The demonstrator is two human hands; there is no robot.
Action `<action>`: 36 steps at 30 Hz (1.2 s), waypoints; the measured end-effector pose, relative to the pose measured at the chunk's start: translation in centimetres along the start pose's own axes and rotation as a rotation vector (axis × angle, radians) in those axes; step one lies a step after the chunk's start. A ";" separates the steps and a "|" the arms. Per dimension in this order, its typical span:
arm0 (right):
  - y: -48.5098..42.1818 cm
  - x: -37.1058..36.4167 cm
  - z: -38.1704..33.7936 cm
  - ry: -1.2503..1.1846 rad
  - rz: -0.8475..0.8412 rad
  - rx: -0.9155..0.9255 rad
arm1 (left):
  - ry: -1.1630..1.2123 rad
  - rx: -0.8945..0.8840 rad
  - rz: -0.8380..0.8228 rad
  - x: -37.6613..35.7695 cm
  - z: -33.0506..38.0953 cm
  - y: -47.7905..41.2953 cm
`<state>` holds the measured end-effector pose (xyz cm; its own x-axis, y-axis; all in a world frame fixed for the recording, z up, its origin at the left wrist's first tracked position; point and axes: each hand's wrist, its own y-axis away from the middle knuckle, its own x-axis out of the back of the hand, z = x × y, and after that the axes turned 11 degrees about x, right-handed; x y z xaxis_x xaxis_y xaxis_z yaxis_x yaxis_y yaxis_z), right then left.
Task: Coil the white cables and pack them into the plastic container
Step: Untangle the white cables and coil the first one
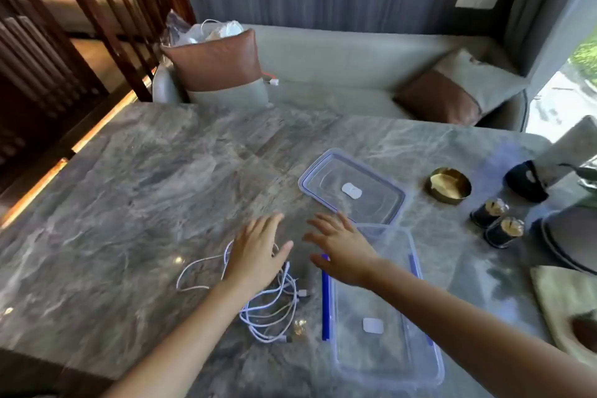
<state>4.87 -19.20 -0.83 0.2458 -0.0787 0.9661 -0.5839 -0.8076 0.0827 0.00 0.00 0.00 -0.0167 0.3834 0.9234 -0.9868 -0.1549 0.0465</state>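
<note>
A loose tangle of white cables [269, 307] lies on the marble table in front of me. My left hand [255, 252] hovers flat over its upper part, fingers spread, holding nothing. To the right stands the clear plastic container [420, 375] with blue clips, holding only a small white label on its base. My right hand [342, 249] is open above the container's far left corner, palm down. The container's clear lid [310, 176] lies flat just beyond it.
A brass bowl [449, 185], two small dark jars [497, 220] and a dark pot [526, 181] stand at the right. A folded cloth [562, 297] lies at the right edge. Beyond the table is a sofa with cushions [219, 64].
</note>
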 end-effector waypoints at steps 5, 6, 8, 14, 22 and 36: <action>-0.8 -3.1 -2.2 -0.043 -0.131 0.057 | 0.012 0.167 -0.191 -3.6 -2.8 3.5; -1.0 -3.6 -2.5 -0.041 -0.136 0.062 | -0.034 0.169 -0.204 -4.1 -3.3 4.1; -1.3 -4.1 -3.0 -0.031 -0.154 0.060 | -0.084 0.154 -0.223 -5.1 -4.0 4.9; -1.7 -6.1 -4.4 -0.016 -0.165 0.047 | -0.042 0.122 -0.246 -6.5 -4.7 6.0; -1.4 -5.8 -5.3 -0.110 -0.069 0.046 | 0.291 0.151 -0.185 -4.8 -3.4 5.8; -1.2 -3.6 -5.7 -0.136 0.097 0.058 | 0.331 0.049 0.049 -2.2 -4.5 6.3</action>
<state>0.30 -14.61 -2.98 0.2950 -0.2331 0.9266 -0.5657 -0.8242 -0.0272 -6.95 2.22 -3.46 -0.1231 0.6483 0.7513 -0.9749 -0.2207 0.0307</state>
